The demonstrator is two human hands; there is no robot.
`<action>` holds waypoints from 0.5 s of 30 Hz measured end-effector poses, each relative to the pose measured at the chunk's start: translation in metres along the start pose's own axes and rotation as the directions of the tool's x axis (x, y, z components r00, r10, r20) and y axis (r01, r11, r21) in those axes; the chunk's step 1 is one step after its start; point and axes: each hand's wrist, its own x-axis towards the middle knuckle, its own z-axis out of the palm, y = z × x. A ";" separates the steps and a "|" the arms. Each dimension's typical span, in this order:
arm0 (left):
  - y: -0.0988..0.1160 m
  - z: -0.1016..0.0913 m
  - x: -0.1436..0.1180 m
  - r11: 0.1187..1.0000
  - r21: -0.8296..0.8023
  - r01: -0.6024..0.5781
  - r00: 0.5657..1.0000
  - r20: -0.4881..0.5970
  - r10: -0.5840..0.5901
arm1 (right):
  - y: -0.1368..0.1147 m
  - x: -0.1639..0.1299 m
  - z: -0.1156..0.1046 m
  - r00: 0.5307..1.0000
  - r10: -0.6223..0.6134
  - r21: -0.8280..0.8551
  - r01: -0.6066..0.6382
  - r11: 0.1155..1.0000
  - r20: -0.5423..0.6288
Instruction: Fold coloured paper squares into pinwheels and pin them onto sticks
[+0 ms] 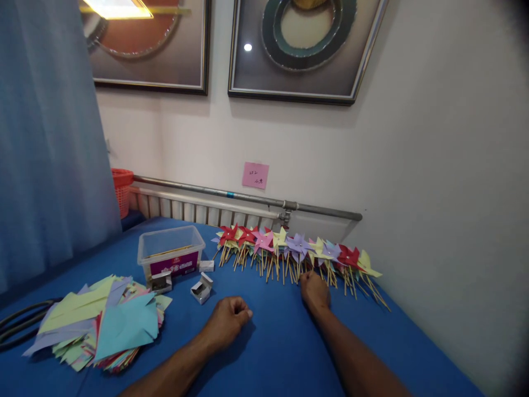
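Two bare forearms reach in from the near edge over a bench covered in blue cloth. On the near middle of the cloth, the left hand rests curled into a loose fist, fingers pressed together; whether it pinches anything cannot be told. Further right, the right hand lies knuckles-up with its fingers folded under, touching the near ends of the sticks of the row of paper pinwheels; whether it grips a stick cannot be told.

These pinwheels lie side by side along the far edge of the bench, close to the wall, with heads in red, pink, yellow and purple paper. Each has pointed folded vanes and a thin pale wooden stick that fans toward the near side.

At near left sits a loose pile of cut coloured paper sheets, mostly light blue and pale green on top. Beyond it stands a clear plastic box with a purple label, and two small open boxes lie just beside it.
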 end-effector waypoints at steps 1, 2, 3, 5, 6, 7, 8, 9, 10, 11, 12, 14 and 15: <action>0.001 0.000 0.000 1.000 0.001 -0.002 1.000 0.004 0.002 | 0.000 -0.002 0.000 1.000 0.000 0.002 0.000 1.000 -0.010; 0.001 0.000 -0.001 1.000 0.002 -0.006 1.000 0.006 0.006 | 0.000 -0.004 0.000 1.000 -0.002 0.005 0.002 1.000 -0.021; 0.001 -0.001 -0.001 1.000 0.003 -0.010 1.000 0.007 0.010 | 0.001 -0.006 0.000 0.999 -0.005 0.010 0.006 1.000 -0.034; 0.001 -0.002 -0.001 1.000 -0.001 -0.018 1.000 0.012 0.018 | 0.001 -0.012 -0.001 0.998 -0.013 0.022 0.015 1.000 -0.059; 0.001 -0.002 -0.001 1.000 -0.006 -0.021 1.000 0.015 0.021 | 0.002 -0.017 -0.002 0.997 -0.024 0.030 0.026 0.999 -0.067; 0.001 -0.002 -0.001 1.000 -0.011 -0.022 1.000 0.019 0.022 | 0.002 -0.022 -0.003 0.997 -0.040 0.038 0.043 0.998 -0.071; 0.000 -0.002 0.000 1.000 -0.016 -0.020 1.000 0.023 0.020 | 0.003 -0.028 -0.003 0.996 -0.062 0.047 0.065 0.997 -0.071; 0.000 -0.002 0.000 1.000 -0.016 -0.015 1.000 0.023 0.016 | 0.003 -0.037 -0.003 0.993 -0.102 0.062 0.106 0.992 -0.067; -0.001 -0.001 0.001 1.000 -0.011 -0.012 1.000 0.021 0.013 | 0.003 -0.048 -0.002 0.988 -0.140 0.077 0.144 0.987 -0.059; -0.001 -0.001 0.001 1.000 0.000 -0.009 1.000 0.017 0.009 | 0.003 -0.060 0.000 0.981 -0.189 0.102 0.194 0.976 -0.053; -0.002 0.000 0.002 1.000 0.017 -0.011 1.000 0.009 0.011 | 0.003 -0.075 0.002 0.955 -0.292 0.158 0.295 0.942 -0.043; -0.002 0.000 0.002 0.998 0.056 -0.029 1.000 -0.009 0.029 | 0.001 -0.108 0.007 0.877 -0.479 0.254 0.473 0.843 -0.042; -0.001 0.000 0.002 0.996 0.079 -0.037 0.999 -0.025 0.039 | 0.000 -0.125 0.010 0.835 -0.547 0.284 0.537 0.794 -0.049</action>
